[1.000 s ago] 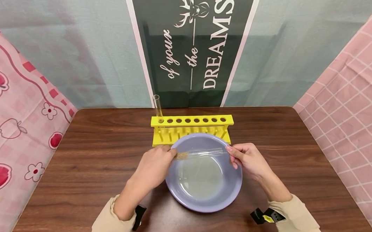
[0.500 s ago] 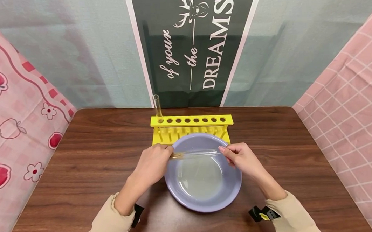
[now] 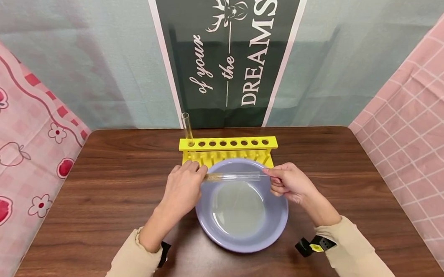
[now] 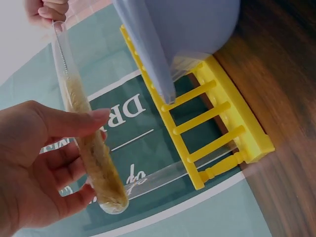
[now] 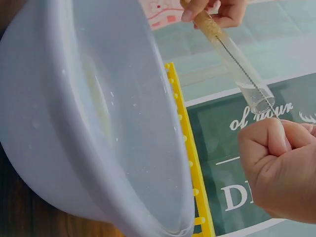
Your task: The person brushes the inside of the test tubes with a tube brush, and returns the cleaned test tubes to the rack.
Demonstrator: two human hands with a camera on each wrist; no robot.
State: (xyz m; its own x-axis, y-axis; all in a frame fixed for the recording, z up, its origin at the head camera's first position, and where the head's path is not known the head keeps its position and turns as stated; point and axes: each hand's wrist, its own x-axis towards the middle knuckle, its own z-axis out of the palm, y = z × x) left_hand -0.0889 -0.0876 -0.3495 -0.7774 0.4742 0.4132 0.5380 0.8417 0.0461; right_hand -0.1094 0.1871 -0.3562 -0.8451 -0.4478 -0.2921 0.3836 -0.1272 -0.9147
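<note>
My left hand [image 3: 183,186] holds a clear glass test tube [image 3: 243,176] near its rounded end, thumb and fingers round it. Inside the tube sits a test tube brush, its tan bristles [image 4: 101,165] packed toward the closed end. Its twisted wire handle [image 5: 242,68] comes out of the open mouth into my right hand [image 3: 294,183], whose curled fingers grip it. The tube lies almost level in the head view, above the far part of a lavender basin [image 3: 244,247] containing cloudy water. In the right wrist view, some liquid shows near the tube's mouth.
Behind the basin stands a yellow test tube rack [image 3: 227,144] with a row of holes. Another glass test tube [image 3: 186,123] stands upright in its leftmost hole. Brown wood tabletop [image 3: 132,160] surrounds them, with cloth hangings at the back and sides.
Both hands have moved slightly away from me with the tube, and a little to the left. My right hand has turned, its fingers now curled more tightly at the brush handle.
</note>
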